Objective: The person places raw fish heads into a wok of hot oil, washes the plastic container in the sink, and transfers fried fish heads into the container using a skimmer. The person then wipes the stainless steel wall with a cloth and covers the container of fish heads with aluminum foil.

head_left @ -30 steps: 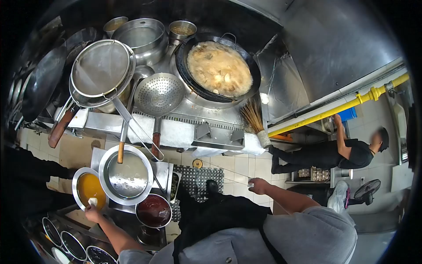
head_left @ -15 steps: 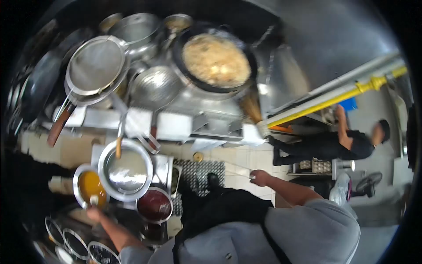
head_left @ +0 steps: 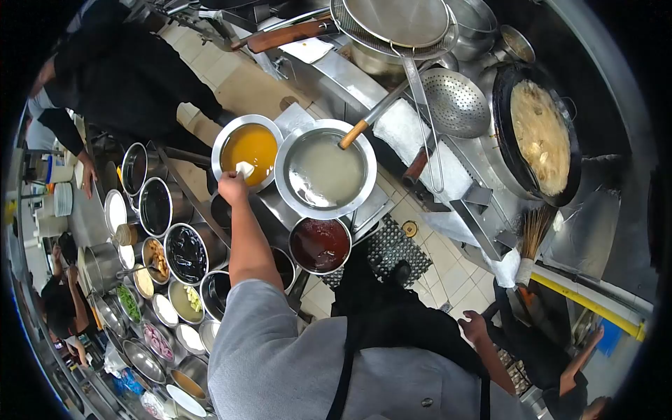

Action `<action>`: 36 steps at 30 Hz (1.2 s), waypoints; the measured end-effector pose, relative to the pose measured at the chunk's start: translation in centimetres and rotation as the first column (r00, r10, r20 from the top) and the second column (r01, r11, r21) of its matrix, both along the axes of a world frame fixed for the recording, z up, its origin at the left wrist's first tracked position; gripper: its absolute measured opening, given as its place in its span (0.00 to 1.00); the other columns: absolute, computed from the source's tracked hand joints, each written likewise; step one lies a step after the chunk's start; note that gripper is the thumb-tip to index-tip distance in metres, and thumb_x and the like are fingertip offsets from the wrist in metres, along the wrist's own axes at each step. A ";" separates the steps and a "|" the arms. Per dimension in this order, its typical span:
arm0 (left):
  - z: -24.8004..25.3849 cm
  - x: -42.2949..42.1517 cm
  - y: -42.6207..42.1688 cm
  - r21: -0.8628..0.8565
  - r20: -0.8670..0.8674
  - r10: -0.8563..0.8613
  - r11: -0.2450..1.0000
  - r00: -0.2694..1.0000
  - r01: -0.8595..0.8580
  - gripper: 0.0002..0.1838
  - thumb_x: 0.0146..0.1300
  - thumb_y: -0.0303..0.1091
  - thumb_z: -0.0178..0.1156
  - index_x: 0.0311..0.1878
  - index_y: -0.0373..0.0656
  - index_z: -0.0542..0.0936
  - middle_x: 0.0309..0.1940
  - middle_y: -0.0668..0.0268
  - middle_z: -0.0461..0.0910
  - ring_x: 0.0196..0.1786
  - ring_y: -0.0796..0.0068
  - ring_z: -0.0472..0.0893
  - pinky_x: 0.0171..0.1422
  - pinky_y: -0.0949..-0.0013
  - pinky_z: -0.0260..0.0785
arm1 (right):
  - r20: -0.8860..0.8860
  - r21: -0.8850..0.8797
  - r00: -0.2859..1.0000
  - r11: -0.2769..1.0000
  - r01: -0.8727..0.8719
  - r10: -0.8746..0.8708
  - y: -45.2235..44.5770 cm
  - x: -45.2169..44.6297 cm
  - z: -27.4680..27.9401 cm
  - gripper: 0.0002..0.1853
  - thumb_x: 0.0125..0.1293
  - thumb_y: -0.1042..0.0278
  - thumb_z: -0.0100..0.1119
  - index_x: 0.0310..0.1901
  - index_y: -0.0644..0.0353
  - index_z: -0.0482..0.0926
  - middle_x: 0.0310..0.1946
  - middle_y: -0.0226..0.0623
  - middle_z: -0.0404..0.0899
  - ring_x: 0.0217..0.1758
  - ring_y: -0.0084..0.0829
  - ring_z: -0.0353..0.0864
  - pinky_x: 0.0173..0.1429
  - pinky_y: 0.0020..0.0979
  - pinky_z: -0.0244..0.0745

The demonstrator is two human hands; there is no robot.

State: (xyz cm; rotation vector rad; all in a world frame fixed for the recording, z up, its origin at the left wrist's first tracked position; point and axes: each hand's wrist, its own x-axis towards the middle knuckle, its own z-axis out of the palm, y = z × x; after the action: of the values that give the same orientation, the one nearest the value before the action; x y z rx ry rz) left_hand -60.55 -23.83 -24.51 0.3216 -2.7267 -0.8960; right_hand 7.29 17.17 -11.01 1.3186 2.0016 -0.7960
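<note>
My left hand (head_left: 233, 187) is closed on a small white object (head_left: 244, 169) at the near rim of a metal pot of yellow-orange liquid (head_left: 248, 150); I cannot make out its kind. Beside that pot stands a wider pot of cloudy pale liquid (head_left: 326, 170), with a wooden-handled tool (head_left: 373, 115) resting across its rim. Just below is a pot of dark red sauce (head_left: 320, 245). Low at my right side, my right hand (head_left: 474, 327) has curled fingers, and what it grips is unclear.
A wok of bubbling oil (head_left: 539, 136) sits on the stove at right, near a perforated ladle (head_left: 456, 103) and a bamboo brush (head_left: 535, 241). Several ingredient pots, including one of black liquid (head_left: 186, 253), stand at left. Co-workers (head_left: 119, 77) are nearby.
My view has turned, bringing the ingredient pots at left into sight. My left hand stays at the yellow liquid. The thin rod earlier in my right hand is no longer clearly visible.
</note>
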 end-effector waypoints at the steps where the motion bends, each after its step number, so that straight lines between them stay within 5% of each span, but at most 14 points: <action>1: -0.2 0.3 -0.3 0.000 0.001 -0.004 1.000 1.000 0.004 0.08 0.44 0.33 0.67 0.25 0.38 0.82 0.23 0.54 0.82 0.28 0.54 0.82 0.37 0.58 0.73 | -0.017 -0.001 1.000 1.000 -0.003 0.003 0.2 0.0 0.1 0.24 0.53 0.61 0.67 0.50 0.65 0.78 0.50 0.51 0.80 0.57 0.45 0.78 0.62 0.36 0.71; 4: -2.6 0.1 -2.2 0.040 -0.028 0.006 0.999 1.000 -0.004 0.07 0.46 0.32 0.65 0.28 0.39 0.83 0.26 0.53 0.83 0.31 0.53 0.82 0.39 0.57 0.73 | -0.075 0.000 0.997 1.000 -0.031 0.031 0.5 -0.7 -0.4 0.24 0.54 0.60 0.66 0.50 0.65 0.78 0.50 0.51 0.80 0.56 0.46 0.77 0.62 0.36 0.71; 7: -2.4 0.6 -3.0 -0.389 0.192 0.007 0.919 0.981 0.069 0.12 0.56 0.36 0.58 0.41 0.41 0.83 0.34 0.52 0.83 0.35 0.54 0.83 0.42 0.56 0.76 | -0.049 -0.040 0.996 0.996 -0.083 0.081 0.1 -1.7 0.9 0.26 0.56 0.54 0.63 0.51 0.64 0.78 0.51 0.50 0.79 0.57 0.48 0.76 0.63 0.38 0.70; 9: -2.6 0.5 -5.3 0.016 0.041 0.002 1.000 0.999 -0.003 0.15 0.56 0.41 0.62 0.42 0.41 0.84 0.38 0.56 0.85 0.35 0.60 0.84 0.41 0.58 0.76 | -0.088 -0.015 0.985 0.988 -0.151 0.150 1.2 2.7 -5.8 0.26 0.58 0.52 0.60 0.53 0.61 0.78 0.55 0.51 0.76 0.61 0.48 0.72 0.66 0.39 0.67; 13: 11.1 1.4 0.4 0.139 -0.333 0.142 0.985 0.932 -0.100 0.18 0.58 0.44 0.67 0.39 0.37 0.84 0.36 0.60 0.85 0.38 0.66 0.83 0.45 0.63 0.74 | -0.134 0.033 0.989 0.998 -0.051 0.056 2.3 2.1 -0.8 0.27 0.59 0.51 0.59 0.55 0.61 0.77 0.56 0.48 0.76 0.61 0.46 0.73 0.66 0.38 0.67; 17: 28.0 10.2 15.7 0.468 -0.416 -0.053 0.844 0.908 0.263 0.16 0.61 0.36 0.66 0.45 0.32 0.81 0.39 0.63 0.83 0.39 0.77 0.79 0.45 0.74 0.72 | -0.202 0.079 0.978 0.995 0.060 -0.043 2.7 7.7 0.5 0.27 0.59 0.51 0.61 0.56 0.59 0.77 0.55 0.48 0.76 0.60 0.45 0.74 0.65 0.37 0.68; 21: 33.8 20.3 33.9 0.533 -0.547 -0.402 0.509 0.735 0.676 0.10 0.57 0.27 0.68 0.41 0.34 0.82 0.35 0.64 0.82 0.36 0.79 0.78 0.42 0.76 0.72 | -0.321 0.157 0.947 0.984 0.088 -0.034 6.1 13.0 5.4 0.25 0.58 0.55 0.62 0.55 0.61 0.77 0.54 0.49 0.77 0.56 0.44 0.77 0.61 0.38 0.71; 23: 35.4 26.7 44.1 0.553 -0.588 -0.537 0.280 0.605 0.785 0.10 0.54 0.26 0.69 0.40 0.37 0.83 0.34 0.65 0.82 0.35 0.78 0.79 0.43 0.76 0.72 | -0.475 0.231 0.855 0.908 0.350 -0.209 9.9 14.2 10.4 0.22 0.59 0.59 0.64 0.53 0.58 0.78 0.49 0.47 0.79 0.45 0.38 0.82 0.51 0.34 0.76; 25: 38.0 34.6 53.3 0.667 -0.611 -0.615 -0.061 0.499 0.742 0.09 0.52 0.25 0.70 0.36 0.37 0.82 0.32 0.66 0.81 0.34 0.79 0.79 0.40 0.75 0.72 | -0.598 0.555 0.800 0.743 0.374 0.044 14.0 16.1 15.4 0.18 0.59 0.70 0.63 0.51 0.60 0.78 0.44 0.43 0.80 0.34 0.32 0.82 0.43 0.29 0.77; 26: 39.6 38.4 57.3 0.665 -0.616 -0.653 -0.131 0.440 0.736 0.08 0.51 0.25 0.70 0.35 0.37 0.82 0.31 0.66 0.81 0.34 0.79 0.79 0.40 0.75 0.73 | -0.804 0.455 0.594 0.680 0.574 0.037 15.8 15.9 18.9 0.16 0.58 0.76 0.61 0.49 0.61 0.78 0.42 0.40 0.79 0.35 0.28 0.79 0.42 0.26 0.75; 28: 43.2 46.0 63.6 0.745 -0.603 -0.722 -0.358 0.339 0.562 0.06 0.53 0.25 0.67 0.35 0.37 0.82 0.28 0.66 0.81 0.31 0.80 0.78 0.36 0.76 0.70 | -0.712 0.703 0.599 0.364 0.611 0.367 18.9 15.0 27.8 0.12 0.57 0.80 0.59 0.44 0.64 0.77 0.42 0.42 0.77 0.44 0.33 0.78 0.48 0.32 0.74; 29: 44.2 48.8 67.0 0.586 -0.715 -0.650 -0.357 0.257 0.727 0.06 0.54 0.27 0.65 0.33 0.36 0.80 0.26 0.65 0.80 0.29 0.82 0.77 0.34 0.75 0.69 | -0.686 0.714 0.571 0.265 0.648 0.450 20.3 14.7 31.5 0.14 0.58 0.79 0.60 0.48 0.64 0.76 0.44 0.39 0.77 0.46 0.32 0.77 0.52 0.31 0.72; 33: 47.7 56.6 76.1 0.636 -0.730 -0.658 -0.552 0.187 0.539 0.04 0.56 0.25 0.65 0.31 0.37 0.79 0.32 0.66 0.82 0.32 0.83 0.77 0.38 0.76 0.70 | -0.668 0.538 0.435 -0.013 0.843 0.603 26.8 15.1 39.2 0.22 0.64 0.72 0.60 0.59 0.65 0.70 0.54 0.38 0.72 0.54 0.29 0.72 0.58 0.29 0.67; 36: 49.8 57.5 78.9 0.515 -0.805 -0.582 -0.591 0.113 0.621 0.06 0.55 0.26 0.66 0.37 0.38 0.83 0.32 0.66 0.82 0.30 0.81 0.77 0.38 0.75 0.71 | -0.712 0.320 0.159 0.114 0.940 0.684 30.3 14.0 42.4 0.25 0.67 0.69 0.56 0.63 0.66 0.65 0.56 0.39 0.71 0.55 0.28 0.71 0.59 0.28 0.65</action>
State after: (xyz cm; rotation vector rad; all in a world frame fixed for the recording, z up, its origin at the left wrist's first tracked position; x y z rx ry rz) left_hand -3.10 55.03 25.24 -1.8188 -1.1262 -2.8209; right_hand 21.31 47.42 31.40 2.2517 4.1876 0.0416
